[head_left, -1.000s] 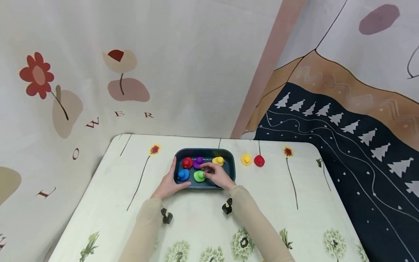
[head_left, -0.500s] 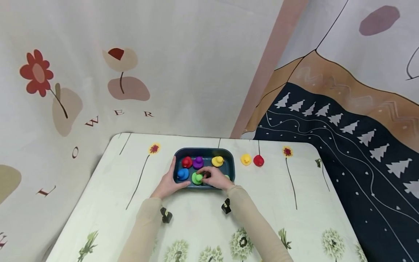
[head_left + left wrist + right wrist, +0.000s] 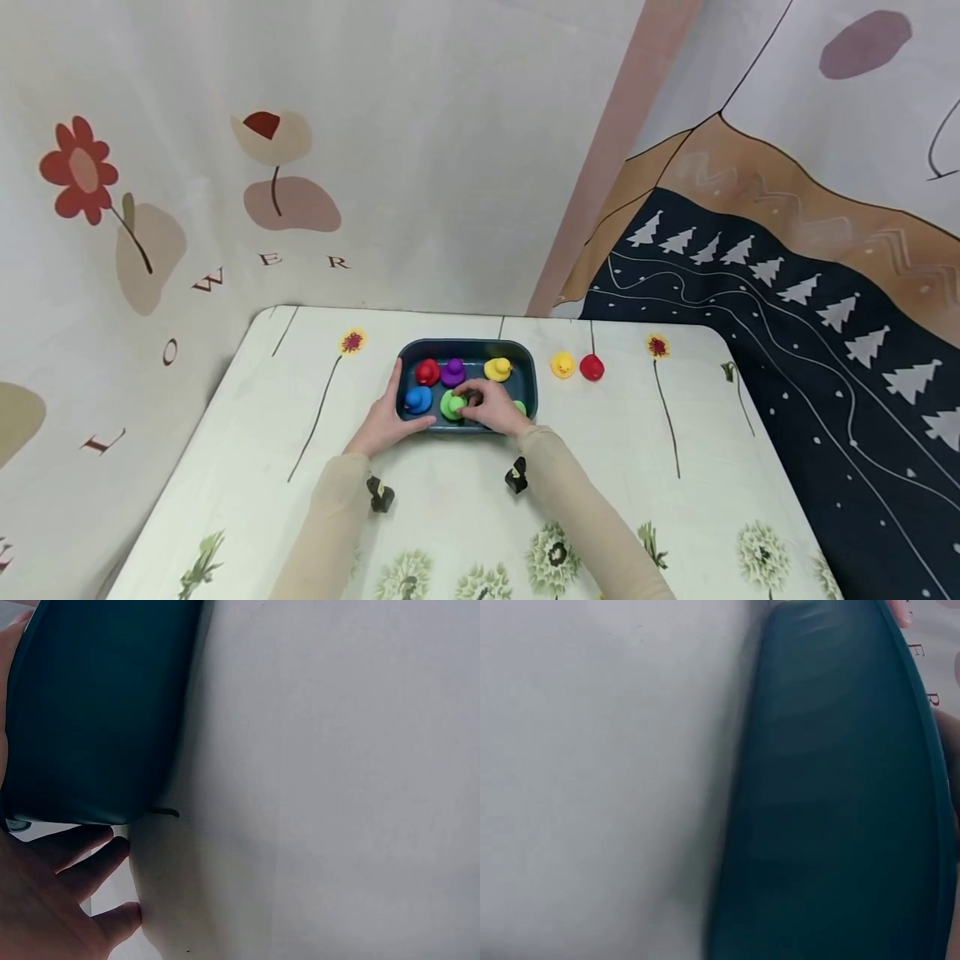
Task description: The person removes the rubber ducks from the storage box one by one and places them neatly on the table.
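Note:
A dark teal tray (image 3: 468, 346) lies on the table with several small rubber ducks in it. My left hand (image 3: 386, 421) spans its near left corner, fingers straight along the left end and thumb along the front rim. In the left wrist view, these fingers (image 3: 94, 870) touch the tray's end wall. Inside the tray, my right hand (image 3: 495, 407) pinches a green duck (image 3: 450, 403). To its left sits a blue duck (image 3: 417, 400). Behind are a red duck (image 3: 427, 372), a purple duck (image 3: 453, 372) and a yellow duck (image 3: 497, 369). Another green piece (image 3: 520, 407) is mostly hidden by my right hand.
Right of the tray, a second yellow duck (image 3: 562, 365) and a round red piece (image 3: 592, 367) lie on the flower-print tablecloth (image 3: 600, 467). Printed fabric (image 3: 420, 167) hangs behind the table. In the right wrist view, the tray's side wall (image 3: 832, 795) fills much of the picture.
My right hand has come down and taken hold of the green duck, which has shifted slightly left. Another green piece now shows at the tray's right. My left hand has stayed at the corner.

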A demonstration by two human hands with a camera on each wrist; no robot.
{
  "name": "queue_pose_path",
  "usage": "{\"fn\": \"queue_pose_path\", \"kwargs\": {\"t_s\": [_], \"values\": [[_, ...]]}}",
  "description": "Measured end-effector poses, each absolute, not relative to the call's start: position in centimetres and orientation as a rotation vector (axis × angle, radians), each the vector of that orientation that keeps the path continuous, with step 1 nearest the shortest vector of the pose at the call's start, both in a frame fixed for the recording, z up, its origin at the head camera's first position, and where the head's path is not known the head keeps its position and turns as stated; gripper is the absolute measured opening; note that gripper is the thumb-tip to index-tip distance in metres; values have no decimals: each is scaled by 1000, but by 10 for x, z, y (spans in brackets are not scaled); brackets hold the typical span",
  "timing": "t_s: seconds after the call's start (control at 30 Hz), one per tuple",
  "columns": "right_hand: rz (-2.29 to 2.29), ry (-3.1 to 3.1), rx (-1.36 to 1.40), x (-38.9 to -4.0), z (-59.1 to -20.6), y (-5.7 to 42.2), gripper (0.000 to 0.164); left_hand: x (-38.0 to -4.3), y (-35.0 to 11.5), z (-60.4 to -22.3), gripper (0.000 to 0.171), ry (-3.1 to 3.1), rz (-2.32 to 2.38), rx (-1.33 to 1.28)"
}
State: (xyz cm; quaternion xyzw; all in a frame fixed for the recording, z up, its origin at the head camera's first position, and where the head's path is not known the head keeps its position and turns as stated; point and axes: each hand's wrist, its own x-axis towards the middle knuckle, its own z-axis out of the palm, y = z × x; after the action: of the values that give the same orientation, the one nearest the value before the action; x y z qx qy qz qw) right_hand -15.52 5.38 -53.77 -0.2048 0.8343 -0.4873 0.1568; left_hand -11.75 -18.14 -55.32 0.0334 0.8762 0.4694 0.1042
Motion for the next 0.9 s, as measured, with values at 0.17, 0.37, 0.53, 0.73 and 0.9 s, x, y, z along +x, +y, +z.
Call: {"fn": "queue_pose_path", "kwargs": {"t_s": [0.17, 0.37, 0.53, 0.73, 0.9], "values": [[-1510, 2458, -526, -152, -537, 55, 26, -116, -182, -552, 116, 2583, 1373, 96], [-1519, 2485, -543, -147, -531, 59, 25, -117, -182, -550, 116, 2575, 1366, 92], [-1533, 2525, -554, -143, -524, 67, 26, -118, -182, -550, 117, 2581, 1355, 95], [-1534, 2517, -611, -140, -523, 79, 25, -118, -182, -552, 116, 2580, 1366, 91], [-1520, 2492, -621, -136, -521, 90, 25, -119, -183, -553, 115, 2577, 1367, 82]]}}
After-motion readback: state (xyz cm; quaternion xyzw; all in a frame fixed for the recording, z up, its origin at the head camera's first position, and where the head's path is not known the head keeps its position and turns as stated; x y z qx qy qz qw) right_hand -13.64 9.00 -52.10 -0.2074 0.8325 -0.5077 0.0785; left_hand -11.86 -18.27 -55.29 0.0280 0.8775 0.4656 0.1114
